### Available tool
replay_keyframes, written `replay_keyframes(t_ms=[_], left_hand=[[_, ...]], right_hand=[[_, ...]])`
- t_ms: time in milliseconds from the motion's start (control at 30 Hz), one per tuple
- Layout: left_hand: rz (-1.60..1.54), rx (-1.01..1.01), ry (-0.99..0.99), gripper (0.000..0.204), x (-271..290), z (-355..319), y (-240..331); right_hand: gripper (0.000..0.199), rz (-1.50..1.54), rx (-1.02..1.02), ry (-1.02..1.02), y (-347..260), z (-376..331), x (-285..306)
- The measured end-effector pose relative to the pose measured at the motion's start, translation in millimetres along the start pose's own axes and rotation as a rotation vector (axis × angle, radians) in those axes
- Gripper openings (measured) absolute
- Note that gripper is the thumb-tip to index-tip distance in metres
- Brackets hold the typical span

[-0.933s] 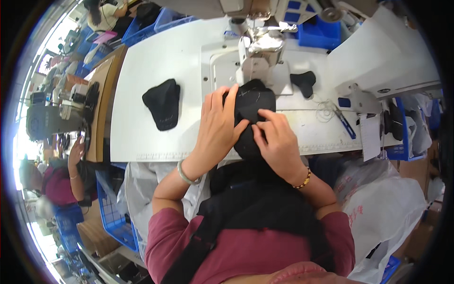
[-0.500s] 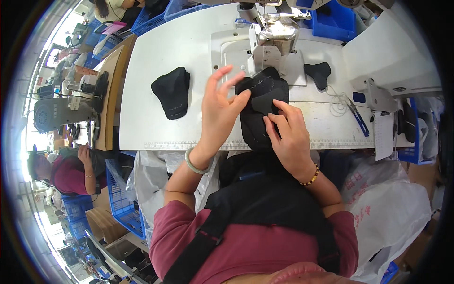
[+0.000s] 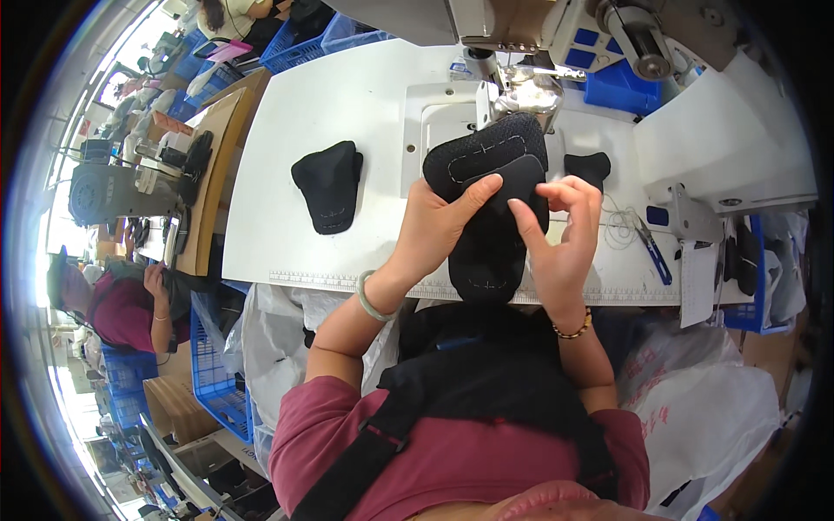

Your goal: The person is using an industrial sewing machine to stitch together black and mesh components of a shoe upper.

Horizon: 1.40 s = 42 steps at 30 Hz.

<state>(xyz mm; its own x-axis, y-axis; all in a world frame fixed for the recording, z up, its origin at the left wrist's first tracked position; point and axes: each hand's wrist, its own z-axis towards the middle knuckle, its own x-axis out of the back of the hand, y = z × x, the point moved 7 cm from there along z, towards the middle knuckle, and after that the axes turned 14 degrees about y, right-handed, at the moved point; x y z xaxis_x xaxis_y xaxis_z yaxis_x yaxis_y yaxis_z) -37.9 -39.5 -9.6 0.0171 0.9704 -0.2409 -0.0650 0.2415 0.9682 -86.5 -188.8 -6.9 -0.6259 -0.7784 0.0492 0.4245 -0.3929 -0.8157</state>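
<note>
A large black padded fabric piece (image 3: pixel 489 252) with white stitched marks is raised in front of the sewing machine (image 3: pixel 532 91). Over its middle lies a smaller smooth black piece (image 3: pixel 519 178). My left hand (image 3: pixel 439 217) grips the stack from the left, thumb on top and the other fingers hidden beneath. At the right edge my right hand (image 3: pixel 563 230) has curled fingers, its thumb touching the smooth piece. Another black padded piece (image 3: pixel 330 187) rests on the table to the left, and a small black piece (image 3: pixel 588 168) lies right of the machine's needle area.
Blue-handled thread snips (image 3: pixel 653 252) and loose thread (image 3: pixel 620 227) lie on the right of the white table (image 3: pixel 269 208). A ruler strip (image 3: pixel 347 282) follows the front edge. Blue bins (image 3: pixel 621 89) stand behind the machine. Left, another person (image 3: pixel 130 304) sits near a second machine.
My left hand has closed on the fabric stack, which is lifted and tilted, showing a stitched outline at its top. My right hand has shifted to the right edge. The view has shifted slightly.
</note>
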Motion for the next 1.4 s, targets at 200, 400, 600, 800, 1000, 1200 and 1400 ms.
replay_keyframes(t_ms=[200,400,600,800,1000,1200,1400], left_hand=[[0.01,-0.052,-0.06,0.022,-8.9,0.4,5.7],[0.045,-0.086,-0.037,0.024,-7.7,4.6,7.1],[0.072,-0.076,-0.054,0.025,-2.6,5.9,5.3],[0.062,-0.083,-0.034,0.025,-1.6,8.2,6.6],[0.094,-0.094,-0.048,0.026,-0.3,9.1,8.6],[0.108,-0.1,-0.045,0.026,1.3,9.0,9.1],[0.079,-0.104,-0.052,0.025,1.5,8.2,8.0]], right_hand=[[0.017,0.231,-0.213,-0.065,15.4,11.7,-12.0],[0.015,0.377,-0.32,-0.08,18.7,15.6,-22.0],[0.013,0.445,-0.388,-0.125,18.0,12.8,-29.3],[0.013,0.44,-0.393,-0.136,17.5,14.8,-33.5],[0.014,0.445,-0.387,-0.148,16.4,16.4,-35.5],[0.014,0.43,-0.365,-0.161,13.8,16.8,-35.8],[0.015,0.457,-0.403,-0.139,14.0,13.5,-35.3]])
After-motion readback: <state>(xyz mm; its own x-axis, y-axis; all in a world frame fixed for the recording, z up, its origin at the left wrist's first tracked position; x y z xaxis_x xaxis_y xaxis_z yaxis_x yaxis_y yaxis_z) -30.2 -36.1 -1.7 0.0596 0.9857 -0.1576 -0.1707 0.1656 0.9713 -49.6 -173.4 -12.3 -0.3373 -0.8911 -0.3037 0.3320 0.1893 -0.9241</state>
